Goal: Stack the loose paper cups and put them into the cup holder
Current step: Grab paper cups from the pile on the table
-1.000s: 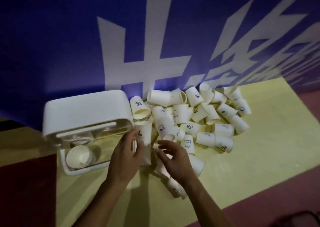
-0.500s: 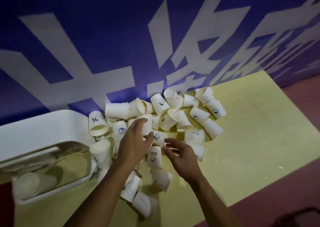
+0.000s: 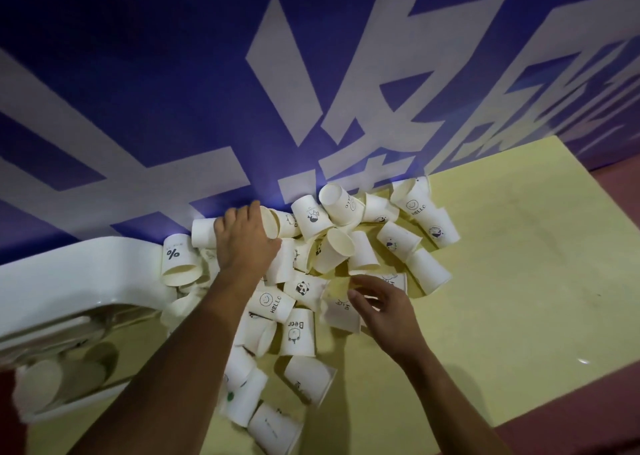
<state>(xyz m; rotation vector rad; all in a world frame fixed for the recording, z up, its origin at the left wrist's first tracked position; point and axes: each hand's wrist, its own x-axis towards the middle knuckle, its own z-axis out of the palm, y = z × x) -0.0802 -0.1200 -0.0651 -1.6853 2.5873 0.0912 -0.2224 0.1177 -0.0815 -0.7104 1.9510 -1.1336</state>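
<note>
A pile of several loose white paper cups (image 3: 332, 253) lies against the blue wall on the yellow table (image 3: 519, 281). Some carry prints such as "HELLO", "Bear" and a panda. The white cup holder (image 3: 69, 281) lies at the left, and stacked cups (image 3: 45, 382) show through its clear window. My left hand (image 3: 242, 243) reaches to the back of the pile, its fingers wrapped over a cup lying on its side (image 3: 202, 232). My right hand (image 3: 384, 309) pinches the rim of a blurred cup (image 3: 341, 312) at the pile's near right.
The blue wall with large white characters (image 3: 311, 90) stands right behind the pile. Dark red floor (image 3: 616, 212) borders the table on the right and front. Several cups (image 3: 273, 427) lie near the table's front edge, between my forearms.
The view has shifted right, so the holder now sits at the left edge. My left hand has reached farther back onto a lying cup. My right hand has closed on a cup's rim.
</note>
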